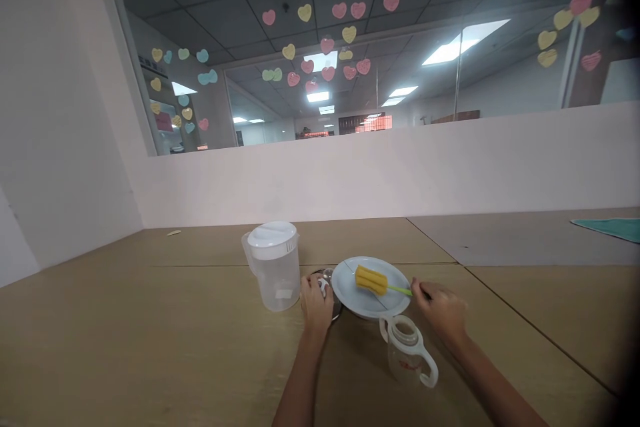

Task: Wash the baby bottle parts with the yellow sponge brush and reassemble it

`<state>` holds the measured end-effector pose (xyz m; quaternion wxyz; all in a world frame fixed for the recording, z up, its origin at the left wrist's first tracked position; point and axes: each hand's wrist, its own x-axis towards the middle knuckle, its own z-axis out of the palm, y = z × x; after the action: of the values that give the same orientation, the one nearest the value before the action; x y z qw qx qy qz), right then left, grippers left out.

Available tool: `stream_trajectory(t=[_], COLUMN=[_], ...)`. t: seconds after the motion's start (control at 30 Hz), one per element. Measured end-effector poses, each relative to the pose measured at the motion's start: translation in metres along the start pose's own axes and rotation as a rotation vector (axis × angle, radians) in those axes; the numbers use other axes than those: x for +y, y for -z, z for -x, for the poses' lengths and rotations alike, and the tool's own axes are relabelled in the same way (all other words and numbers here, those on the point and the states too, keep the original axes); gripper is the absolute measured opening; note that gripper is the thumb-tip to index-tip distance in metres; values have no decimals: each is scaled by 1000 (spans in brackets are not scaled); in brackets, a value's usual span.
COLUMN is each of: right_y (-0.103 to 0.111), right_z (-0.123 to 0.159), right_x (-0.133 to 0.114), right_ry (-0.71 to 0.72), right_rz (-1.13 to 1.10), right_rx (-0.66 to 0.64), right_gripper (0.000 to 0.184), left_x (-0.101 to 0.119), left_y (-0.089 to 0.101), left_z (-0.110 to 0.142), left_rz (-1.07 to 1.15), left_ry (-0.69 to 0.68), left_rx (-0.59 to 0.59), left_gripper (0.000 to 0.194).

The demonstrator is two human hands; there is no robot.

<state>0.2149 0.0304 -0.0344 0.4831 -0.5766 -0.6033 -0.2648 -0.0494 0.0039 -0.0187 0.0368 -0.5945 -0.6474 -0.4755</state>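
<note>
My left hand (pixel 317 304) is closed around a small metal lid or bowl (pixel 326 280) just left of a white plate (pixel 371 300). My right hand (pixel 440 312) pinches the green handle of a yellow sponge brush (pixel 373 279) whose head rests on the plate. A clear baby bottle with white handles (pixel 407 348) stands between my forearms, nearer to me. A clear plastic pitcher with a white lid (pixel 275 265) stands left of my left hand.
The wooden table (pixel 125 333) runs to a white partition wall (pixel 400 167) at the back. A teal cloth (pixel 610 227) lies at the far right. A small pale object (pixel 173 233) lies by the wall at the left.
</note>
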Motion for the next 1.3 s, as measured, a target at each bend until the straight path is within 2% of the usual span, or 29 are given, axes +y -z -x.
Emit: stream_trajectory(t=[0.2,0.33,0.43,0.6,0.63,0.7,0.8,0.87,0.9,1.0,1.2,1.3], right_y=[0,0,1,1,1,2,2,3,3,4,5,5], right_z=[0,-1,-2,-3,-3,-3,-4,-5,-6,-7,-8,-8], right_x=[0,-1,-2,-1,-1,0,1,1,2,1,0,0], right_ry=[-10,-19,-21,-30,-28,-24,-30,-44,-50,-73,-102,-130], right_rz=[7,0,2,-3,-8,-15,-14,-11,-8,10,20,28], right_rx=[-31,-37,-31,-4,3,12,7,0,-1,6,-22,-55], right_gripper=[54,54,54,56,57,58,58,59,59,56,56,56], left_x=[-5,-11,-10,10,17,32,56,69,74,83,88,88], left_y=[-4,-9,-8,2,3,4,0,-6,-8,-14,-17,-17], left_z=[7,9,5,5,9,20,44,57,63,73,76,76], left_rz=[-68,-68,-28,102,157,345,513,519,517,520,566,607], left_ry=[-32,-50,-42,-36,-81,-296,-677,-804,-818,-724,-318,-231], left_rx=[-173,-214,-161,63,92,79,-163,-309,-349,-416,-462,-517], left_gripper=[32,34,35,25,23,22,37,53,58,66,97,105])
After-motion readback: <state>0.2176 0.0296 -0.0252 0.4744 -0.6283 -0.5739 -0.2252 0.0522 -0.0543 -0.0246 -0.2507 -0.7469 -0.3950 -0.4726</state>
